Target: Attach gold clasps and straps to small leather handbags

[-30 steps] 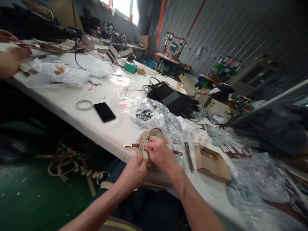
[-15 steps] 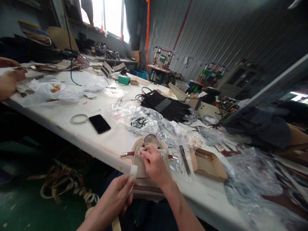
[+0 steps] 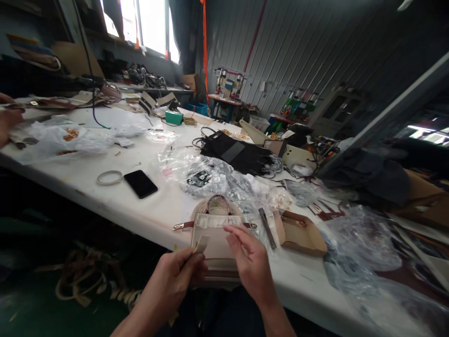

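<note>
A small cream handbag (image 3: 217, 241) lies at the table's near edge, its round handle (image 3: 218, 202) pointing away from me and brown straps with metal buckles sticking out on both sides. Between thumb and fingers, my left hand (image 3: 178, 274) pinches the end of a pale tape strip (image 3: 201, 244), held over the bag's lower left side. My right hand (image 3: 253, 262) hovers at the bag's right side with its fingers stretched out and nothing visible in them. Along the bag's top edge runs a light, shiny band (image 3: 213, 221).
Right of the bag are a dark flat bar (image 3: 267, 228) and an open cardboard box (image 3: 301, 234). Crumpled clear plastic (image 3: 210, 175) and black bags (image 3: 235, 154) lie behind it. Leftward are a phone (image 3: 141, 183), a tape roll (image 3: 109, 177) and another person's hand (image 3: 7, 119).
My right hand has lifted off the bag's upper part and moved right, its fingers opening. My left hand still pinches the strip, whose end now tilts to the right.
</note>
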Demonstrator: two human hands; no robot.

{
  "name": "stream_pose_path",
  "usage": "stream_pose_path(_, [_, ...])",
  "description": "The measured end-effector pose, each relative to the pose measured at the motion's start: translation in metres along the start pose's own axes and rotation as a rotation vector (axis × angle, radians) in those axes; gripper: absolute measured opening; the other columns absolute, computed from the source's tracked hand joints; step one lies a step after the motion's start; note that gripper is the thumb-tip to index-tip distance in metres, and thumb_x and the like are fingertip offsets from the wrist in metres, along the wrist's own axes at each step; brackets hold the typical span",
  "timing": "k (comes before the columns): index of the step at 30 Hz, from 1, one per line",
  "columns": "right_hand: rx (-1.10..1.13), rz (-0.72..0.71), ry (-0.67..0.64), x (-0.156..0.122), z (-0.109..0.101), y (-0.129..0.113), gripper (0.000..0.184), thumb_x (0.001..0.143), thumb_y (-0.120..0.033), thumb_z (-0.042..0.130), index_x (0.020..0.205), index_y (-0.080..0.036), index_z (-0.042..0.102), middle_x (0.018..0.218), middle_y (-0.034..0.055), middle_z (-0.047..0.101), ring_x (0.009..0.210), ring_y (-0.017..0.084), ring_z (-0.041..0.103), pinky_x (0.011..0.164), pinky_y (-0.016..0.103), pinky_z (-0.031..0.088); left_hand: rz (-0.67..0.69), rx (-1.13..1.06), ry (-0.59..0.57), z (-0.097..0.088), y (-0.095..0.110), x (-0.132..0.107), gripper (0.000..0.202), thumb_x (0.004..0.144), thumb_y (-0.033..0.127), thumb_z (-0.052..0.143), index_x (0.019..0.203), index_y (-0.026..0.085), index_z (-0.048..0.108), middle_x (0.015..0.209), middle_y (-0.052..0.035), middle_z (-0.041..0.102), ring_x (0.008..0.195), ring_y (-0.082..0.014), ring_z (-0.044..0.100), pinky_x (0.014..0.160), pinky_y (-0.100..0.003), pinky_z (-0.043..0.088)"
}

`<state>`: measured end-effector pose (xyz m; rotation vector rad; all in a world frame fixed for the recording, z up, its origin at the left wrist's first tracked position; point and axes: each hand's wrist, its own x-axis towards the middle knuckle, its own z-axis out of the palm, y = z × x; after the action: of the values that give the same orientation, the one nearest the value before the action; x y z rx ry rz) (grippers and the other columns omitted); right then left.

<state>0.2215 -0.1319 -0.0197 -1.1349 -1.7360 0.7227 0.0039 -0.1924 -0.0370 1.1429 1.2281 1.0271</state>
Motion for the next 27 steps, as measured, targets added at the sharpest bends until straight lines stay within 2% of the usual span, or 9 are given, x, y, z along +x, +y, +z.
stream_pose_path(5, [0.150, 0.145, -0.101, -0.005, -0.020, -0.010, 0.037, 0.102, -0.044, 0.083, 0.134, -0.027, 0.083, 0.129, 0.0098, 0.081, 0.101, 0.023, 0.077, 0.088, 0.034, 0.064, 0.059, 0.169, -0.061, 0.024, 0.004, 0.006, 0.049, 0.112, 0.055, 0.054, 0.088, 0.019, 0.076, 0.080, -0.0064, 0.076, 0.076, -0.0228, 0.070, 0.071, -0.029, 0.050])
stream_pose_path(10, [0.141, 0.208, -0.075, -0.013, -0.017, -0.009, 0.016, 0.101, -0.039, 0.083, 0.102, -0.024, 0.089, 0.098, 0.0047, 0.083, 0.091, 0.021, 0.076, 0.085, 0.030, 0.061, 0.125, 0.292, -0.125, 0.035, 0.017, 0.005, 0.035, 0.109, 0.038, 0.057, 0.083, 0.019, 0.071, 0.077, -0.0029, 0.072, 0.074, -0.0208, 0.065, 0.066, -0.029, 0.042])
stream_pose_path(12, [0.155, 0.236, -0.064, -0.016, -0.020, -0.009, 0.018, 0.101, -0.041, 0.082, 0.099, -0.024, 0.088, 0.094, 0.0043, 0.083, 0.089, 0.022, 0.077, 0.083, 0.029, 0.060, 0.122, 0.256, -0.139, 0.035, 0.020, 0.003, 0.021, 0.105, 0.035, 0.065, 0.103, 0.020, 0.080, 0.097, -0.0061, 0.081, 0.090, -0.0255, 0.072, 0.076, -0.029, 0.050])
stream_pose_path(14, [0.173, 0.265, -0.077, -0.019, -0.025, -0.010, 0.020, 0.100, -0.043, 0.083, 0.101, -0.024, 0.088, 0.094, 0.0044, 0.083, 0.087, 0.022, 0.077, 0.080, 0.029, 0.061, 0.126, 0.189, -0.102, 0.034, 0.021, 0.003, 0.038, 0.100, 0.036, 0.074, 0.136, 0.022, 0.078, 0.129, -0.0111, 0.082, 0.116, -0.0316, 0.075, 0.097, -0.033, 0.056])
stream_pose_path(16, [0.185, 0.285, -0.102, -0.020, -0.028, -0.011, 0.023, 0.100, -0.046, 0.082, 0.101, -0.023, 0.087, 0.095, 0.0049, 0.084, 0.087, 0.023, 0.077, 0.079, 0.030, 0.061, 0.144, 0.109, -0.104, 0.036, 0.022, 0.005, 0.051, 0.102, 0.038, 0.075, 0.151, 0.024, 0.072, 0.142, -0.0128, 0.078, 0.128, -0.0340, 0.073, 0.109, -0.037, 0.055])
stream_pose_path(19, [0.193, 0.314, -0.113, -0.020, -0.029, -0.011, 0.027, 0.101, -0.048, 0.079, 0.101, -0.023, 0.086, 0.091, 0.0050, 0.082, 0.083, 0.023, 0.077, 0.075, 0.030, 0.062, 0.115, -0.002, -0.210, 0.045, 0.021, 0.010, 0.035, 0.111, 0.044, 0.061, 0.128, 0.021, 0.081, 0.102, -0.0096, 0.085, 0.095, -0.0293, 0.079, 0.087, -0.033, 0.059])
stream_pose_path(21, [0.162, 0.322, -0.072, -0.021, -0.028, -0.010, 0.029, 0.102, -0.050, 0.078, 0.098, -0.022, 0.084, 0.085, 0.0043, 0.080, 0.077, 0.022, 0.074, 0.071, 0.029, 0.060, 0.051, -0.015, -0.210, 0.053, 0.018, 0.012, 0.041, 0.113, 0.048, 0.054, 0.102, 0.019, 0.081, 0.072, -0.0054, 0.076, 0.067, -0.0243, 0.072, 0.066, -0.029, 0.052])
stream_pose_path(24, [0.072, 0.295, 0.010, -0.023, -0.027, -0.005, 0.031, 0.103, -0.050, 0.075, 0.095, -0.021, 0.082, 0.082, 0.0039, 0.077, 0.075, 0.021, 0.072, 0.069, 0.028, 0.057, 0.015, 0.073, -0.106, 0.065, 0.013, 0.012, 0.051, 0.112, 0.051, 0.055, 0.073, 0.021, 0.068, 0.059, -0.0032, 0.067, 0.053, -0.0185, 0.060, 0.057, -0.028, 0.039])
stream_pose_path(27, [0.015, 0.300, 0.057, -0.023, -0.028, -0.001, 0.034, 0.104, -0.053, 0.073, 0.096, -0.021, 0.081, 0.084, 0.0044, 0.078, 0.076, 0.021, 0.071, 0.070, 0.029, 0.056, 0.070, 0.206, 0.031, 0.074, 0.011, 0.009, 0.057, 0.109, 0.053, 0.060, 0.061, 0.022, 0.055, 0.053, -0.0024, 0.060, 0.052, -0.0166, 0.053, 0.057, -0.029, 0.032])
